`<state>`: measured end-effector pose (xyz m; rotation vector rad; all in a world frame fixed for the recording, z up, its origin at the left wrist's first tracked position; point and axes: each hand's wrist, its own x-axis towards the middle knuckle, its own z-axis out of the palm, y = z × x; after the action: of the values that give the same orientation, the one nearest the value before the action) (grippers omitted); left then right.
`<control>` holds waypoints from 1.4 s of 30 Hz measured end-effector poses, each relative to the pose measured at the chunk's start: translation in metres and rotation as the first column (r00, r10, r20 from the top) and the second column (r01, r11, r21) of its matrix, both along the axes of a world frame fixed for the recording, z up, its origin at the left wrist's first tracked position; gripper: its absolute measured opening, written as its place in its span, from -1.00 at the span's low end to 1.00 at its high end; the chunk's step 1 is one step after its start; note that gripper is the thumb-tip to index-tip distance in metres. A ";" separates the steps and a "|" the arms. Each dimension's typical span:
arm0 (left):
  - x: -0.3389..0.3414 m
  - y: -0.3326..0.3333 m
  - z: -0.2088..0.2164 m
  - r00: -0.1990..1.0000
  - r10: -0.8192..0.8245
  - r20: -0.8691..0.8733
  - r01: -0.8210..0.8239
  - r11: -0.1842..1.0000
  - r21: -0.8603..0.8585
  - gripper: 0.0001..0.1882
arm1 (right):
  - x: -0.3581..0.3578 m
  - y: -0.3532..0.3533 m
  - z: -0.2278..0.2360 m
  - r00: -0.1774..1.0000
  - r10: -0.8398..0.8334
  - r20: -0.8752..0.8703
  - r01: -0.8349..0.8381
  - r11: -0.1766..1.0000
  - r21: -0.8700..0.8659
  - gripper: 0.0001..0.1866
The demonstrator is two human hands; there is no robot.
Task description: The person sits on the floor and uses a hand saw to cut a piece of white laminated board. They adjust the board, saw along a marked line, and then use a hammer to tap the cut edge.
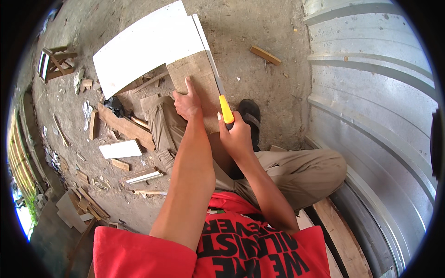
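My left hand (187, 103) grips a brown wooden board (190, 69) near its left edge, the thumb lying on its face. A large white panel (143, 48) adjoins the board's far end; I cannot tell whether they are one piece. My right hand (238, 134) is closed round the yellow and black handle (225, 110) of what looks like a handsaw. Its long narrow blade (214, 74) points away from me along the board's right edge. Beside the blade runs a thin white strip (200, 31). The board rests near my bent left knee.
Wood offcuts, a white piece (120, 148) and a black plastic bag (114, 106) litter the floor at left. A small wooden stool (56, 63) stands far left. One wood block (265, 55) lies beyond my right hand. A corrugated metal wall (371, 78) closes the right side.
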<state>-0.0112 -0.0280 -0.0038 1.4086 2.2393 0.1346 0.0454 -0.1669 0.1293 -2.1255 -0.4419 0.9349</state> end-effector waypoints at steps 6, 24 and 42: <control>0.009 0.005 0.001 0.999 -0.008 -0.031 0.008 1.000 0.026 -0.09 | -0.002 -0.003 0.025 0.998 0.016 0.058 -0.020 0.997 0.070 -0.65; 0.003 0.004 0.011 0.998 0.008 0.057 -0.003 0.996 -0.087 -0.04 | 0.008 -0.037 0.034 0.998 0.012 0.067 -0.017 0.997 0.081 -0.71; 0.002 0.002 0.003 1.000 0.006 0.019 -0.006 1.000 -0.002 -0.13 | 0.000 -0.039 0.092 0.990 0.100 -0.095 -0.100 0.995 0.008 -0.67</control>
<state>-0.0089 -0.0257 -0.0009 1.3936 2.2279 0.1475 0.0451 -0.2058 0.2211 -2.0620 -0.5050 1.0865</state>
